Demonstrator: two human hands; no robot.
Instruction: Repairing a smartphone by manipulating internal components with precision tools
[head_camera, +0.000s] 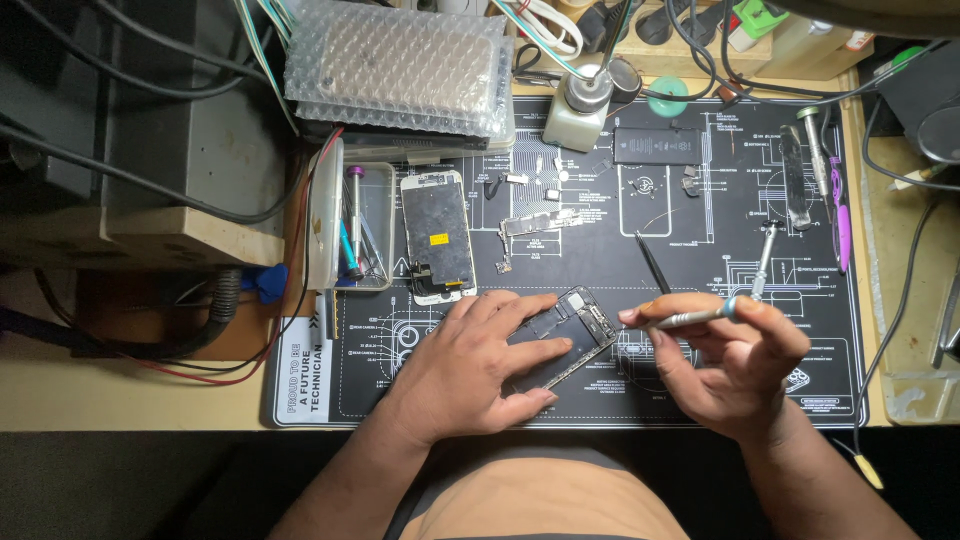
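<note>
The left hand lies flat, fingers spread, palm down on an opened black smartphone body with bare circuitry, pressing it to the mat rather than gripping it. The phone lies at an angle near the front middle of the mat, its upper end pointing toward the right hand. The right hand is curled closed around a slim silver screwdriver with a pale blue end cap, pinched between thumb and fingers; the shaft runs nearly level, with its tip just at the phone's upper right edge. Whether the tip touches the phone cannot be told.

Both rest on a black rubber work mat printed with white line diagrams. Just behind the right hand lie black pointed tweezers. Behind the left hand lies a detached white-framed phone screen, face down with a yellow sticker, and beside it, to the right, a small grey circuit board. Left of the screen stands a clear plastic tray holding small screwdrivers. Farther back are a black rectangular phone battery, a white squat liquid dispenser bottle with a metal top and a bundle of clear bubble wrap. More silver tools lie along the mat's right side.
</note>
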